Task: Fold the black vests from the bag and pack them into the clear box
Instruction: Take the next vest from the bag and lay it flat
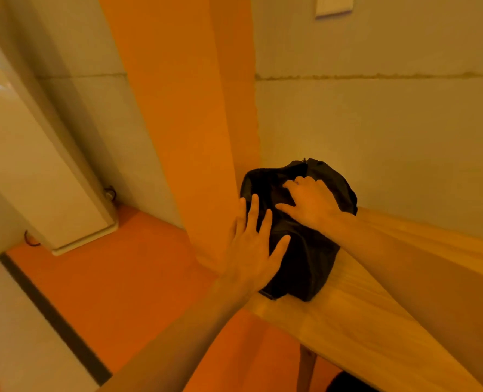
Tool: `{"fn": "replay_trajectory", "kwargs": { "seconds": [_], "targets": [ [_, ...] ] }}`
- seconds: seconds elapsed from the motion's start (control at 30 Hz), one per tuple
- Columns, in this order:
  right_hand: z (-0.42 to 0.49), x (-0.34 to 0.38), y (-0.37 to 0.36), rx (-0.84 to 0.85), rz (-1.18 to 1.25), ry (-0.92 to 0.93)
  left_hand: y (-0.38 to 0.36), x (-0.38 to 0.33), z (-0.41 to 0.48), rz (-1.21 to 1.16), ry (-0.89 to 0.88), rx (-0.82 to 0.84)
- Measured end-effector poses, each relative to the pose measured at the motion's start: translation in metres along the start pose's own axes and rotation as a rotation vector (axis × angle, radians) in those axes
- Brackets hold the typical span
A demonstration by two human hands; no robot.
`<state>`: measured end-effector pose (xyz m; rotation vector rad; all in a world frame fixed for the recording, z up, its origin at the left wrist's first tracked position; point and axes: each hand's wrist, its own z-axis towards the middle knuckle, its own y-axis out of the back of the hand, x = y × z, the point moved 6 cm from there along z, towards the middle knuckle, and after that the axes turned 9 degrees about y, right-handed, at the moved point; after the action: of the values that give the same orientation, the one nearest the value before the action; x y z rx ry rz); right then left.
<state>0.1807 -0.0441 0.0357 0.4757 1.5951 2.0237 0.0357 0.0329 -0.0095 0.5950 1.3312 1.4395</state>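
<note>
A black fabric bag point(305, 258) with a zipper at its top stands on the left end of a wooden table point(361, 321), against the wall. My left hand point(253, 244) lies flat with spread fingers against the bag's left side. My right hand point(311, 203) rests on the top of the bag, fingers spread over the fabric near the zipper. No vest and no clear box appear in view.
An orange pillar point(183, 123) rises just left of the bag. Behind the table is a pale wall point(390, 123). A white appliance point(36, 165) stands at the left on the orange floor point(121, 278). The table's left edge drops off just below the bag.
</note>
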Motion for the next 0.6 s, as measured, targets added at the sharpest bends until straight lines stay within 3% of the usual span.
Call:
{"fn": "replay_trajectory", "kwargs": {
  "seconds": [0.13, 0.4, 0.5, 0.6],
  "targets": [
    [0.011, -0.003, -0.001, -0.073, 0.080, -0.006, -0.009, 0.003, -0.001, -0.116, 0.032, 0.002],
    [0.010, -0.011, 0.001, -0.233, 0.285, -0.034, -0.016, 0.001, 0.004, -0.128, -0.004, -0.072],
    [0.008, -0.020, 0.005, -0.282, 0.480, -0.116, -0.015, 0.000, 0.004, -0.123, -0.004, -0.062],
    [0.005, -0.027, 0.013, -0.289, 0.847, -0.232, -0.009, 0.000, 0.005, -0.150, -0.016, -0.051]
  ]
}}
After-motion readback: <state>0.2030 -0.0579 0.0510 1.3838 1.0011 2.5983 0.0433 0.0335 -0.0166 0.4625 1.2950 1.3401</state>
